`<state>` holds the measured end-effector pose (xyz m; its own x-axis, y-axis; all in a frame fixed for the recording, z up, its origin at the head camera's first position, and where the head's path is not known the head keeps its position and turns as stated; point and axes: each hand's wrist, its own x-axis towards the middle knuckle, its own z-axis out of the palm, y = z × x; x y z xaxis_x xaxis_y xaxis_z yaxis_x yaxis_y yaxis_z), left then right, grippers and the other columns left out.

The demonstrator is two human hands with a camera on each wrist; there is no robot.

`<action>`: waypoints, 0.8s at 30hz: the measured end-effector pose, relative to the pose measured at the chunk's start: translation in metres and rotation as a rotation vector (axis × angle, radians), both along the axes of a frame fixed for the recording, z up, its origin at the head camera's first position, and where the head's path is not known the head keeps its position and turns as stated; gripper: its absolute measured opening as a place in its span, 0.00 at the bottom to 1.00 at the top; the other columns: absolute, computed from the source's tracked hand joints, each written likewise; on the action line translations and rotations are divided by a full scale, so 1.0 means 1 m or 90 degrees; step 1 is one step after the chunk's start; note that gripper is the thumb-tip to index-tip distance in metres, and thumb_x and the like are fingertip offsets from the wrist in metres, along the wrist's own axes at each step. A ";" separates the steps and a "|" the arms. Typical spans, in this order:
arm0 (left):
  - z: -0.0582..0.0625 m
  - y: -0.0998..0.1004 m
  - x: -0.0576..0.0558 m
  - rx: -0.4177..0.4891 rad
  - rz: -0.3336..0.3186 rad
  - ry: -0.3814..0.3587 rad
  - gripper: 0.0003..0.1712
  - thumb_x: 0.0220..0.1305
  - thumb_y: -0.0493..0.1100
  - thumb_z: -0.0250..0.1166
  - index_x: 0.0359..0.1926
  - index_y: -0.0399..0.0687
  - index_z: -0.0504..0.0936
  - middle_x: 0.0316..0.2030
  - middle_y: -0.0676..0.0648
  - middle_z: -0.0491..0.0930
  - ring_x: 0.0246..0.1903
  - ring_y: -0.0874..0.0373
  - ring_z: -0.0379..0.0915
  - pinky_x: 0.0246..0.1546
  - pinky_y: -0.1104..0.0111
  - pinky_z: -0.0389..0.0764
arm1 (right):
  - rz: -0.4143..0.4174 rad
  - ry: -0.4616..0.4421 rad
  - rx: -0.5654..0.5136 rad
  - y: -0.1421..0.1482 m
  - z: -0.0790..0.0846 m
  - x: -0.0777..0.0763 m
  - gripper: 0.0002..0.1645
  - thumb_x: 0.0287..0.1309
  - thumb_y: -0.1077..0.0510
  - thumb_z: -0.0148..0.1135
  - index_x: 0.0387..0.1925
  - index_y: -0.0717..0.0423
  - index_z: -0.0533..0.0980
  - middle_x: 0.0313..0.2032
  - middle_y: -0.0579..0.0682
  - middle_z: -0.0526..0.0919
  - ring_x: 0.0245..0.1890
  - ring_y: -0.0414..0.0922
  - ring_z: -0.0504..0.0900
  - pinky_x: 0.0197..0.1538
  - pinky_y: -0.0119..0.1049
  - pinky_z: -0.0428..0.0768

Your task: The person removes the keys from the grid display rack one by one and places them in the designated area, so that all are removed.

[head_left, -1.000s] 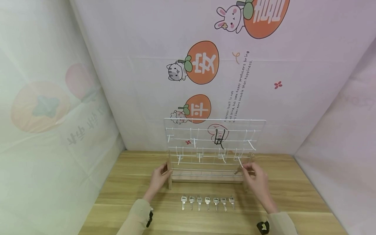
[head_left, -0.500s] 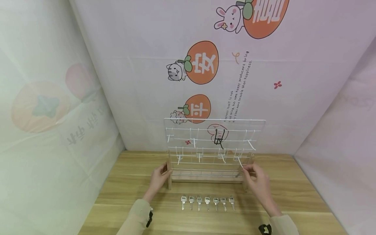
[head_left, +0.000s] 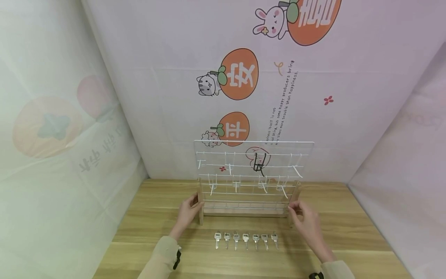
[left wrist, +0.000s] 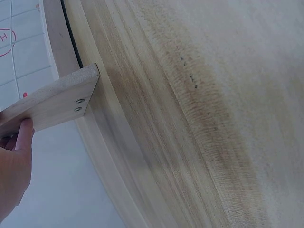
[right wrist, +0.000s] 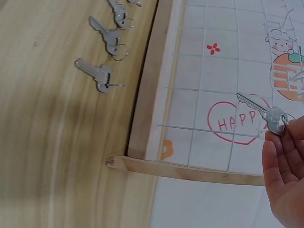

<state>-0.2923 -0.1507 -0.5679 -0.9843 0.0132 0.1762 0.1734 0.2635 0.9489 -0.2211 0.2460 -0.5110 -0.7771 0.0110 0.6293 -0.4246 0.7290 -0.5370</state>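
My left hand (head_left: 188, 213) grips the left wooden upright (left wrist: 57, 99) of a white wire grid rack (head_left: 254, 142) on a wooden base. My right hand (head_left: 308, 221) is beside the rack's right upright. In the right wrist view, its fingertips pinch a silver key (right wrist: 274, 118) at the head and ring, with the blade pointing away from the hand. That key cannot be made out in the head view. Just above the right fingertips hangs a bare white hook (head_left: 284, 191), apart from them. Several other white hooks and one black hook (head_left: 258, 167) hang on the grid.
Several silver keys (head_left: 246, 238) with rings lie in a row on the wooden table (head_left: 244, 267), in front of the rack. A printed white cloth (head_left: 167, 97) stands behind it, and further cloth walls (head_left: 52, 174) close off both sides.
My right hand has drawn down and slightly right, away from the tip of the lower right hook, where it was before with the key. My left hand has stayed in place.
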 end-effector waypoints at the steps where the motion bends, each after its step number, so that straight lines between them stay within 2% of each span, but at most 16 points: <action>1: 0.000 0.000 0.000 0.001 0.001 -0.001 0.31 0.64 0.32 0.65 0.65 0.23 0.67 0.61 0.25 0.73 0.61 0.33 0.73 0.59 0.57 0.83 | -0.003 -0.004 0.003 0.000 -0.002 0.000 0.11 0.50 0.74 0.68 0.33 0.60 0.78 0.30 0.50 0.85 0.32 0.25 0.76 0.36 0.14 0.81; 5: 0.001 0.000 0.000 0.000 -0.001 0.001 0.31 0.64 0.32 0.65 0.65 0.23 0.67 0.61 0.25 0.73 0.61 0.33 0.73 0.58 0.57 0.83 | -0.003 -0.016 0.015 0.003 -0.007 0.001 0.12 0.49 0.74 0.68 0.33 0.60 0.78 0.30 0.49 0.85 0.32 0.26 0.77 0.35 0.17 0.84; 14: 0.000 -0.001 0.000 -0.008 -0.002 0.008 0.31 0.65 0.33 0.65 0.65 0.24 0.67 0.61 0.25 0.73 0.61 0.33 0.74 0.58 0.58 0.83 | 0.007 -0.098 0.031 0.009 -0.020 0.003 0.10 0.52 0.71 0.68 0.36 0.61 0.79 0.33 0.51 0.87 0.31 0.44 0.85 0.35 0.24 0.87; 19: -0.001 -0.001 0.000 -0.015 -0.004 0.019 0.31 0.65 0.32 0.65 0.65 0.23 0.67 0.60 0.24 0.73 0.60 0.32 0.74 0.58 0.56 0.83 | 0.017 -0.136 0.032 0.013 -0.031 0.001 0.10 0.51 0.72 0.68 0.37 0.62 0.79 0.33 0.52 0.87 0.31 0.44 0.85 0.35 0.24 0.87; 24: -0.001 -0.001 0.000 -0.007 -0.003 0.016 0.31 0.64 0.32 0.65 0.65 0.23 0.67 0.61 0.25 0.73 0.60 0.33 0.74 0.58 0.57 0.83 | 0.026 -0.190 0.032 0.019 -0.040 0.000 0.08 0.52 0.71 0.67 0.36 0.61 0.80 0.31 0.51 0.86 0.30 0.36 0.81 0.34 0.22 0.85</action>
<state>-0.2928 -0.1520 -0.5689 -0.9795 0.0200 0.2005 0.1983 0.2736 0.9412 -0.2211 0.2647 -0.5506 -0.9270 -0.0497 0.3718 -0.2831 0.7430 -0.6065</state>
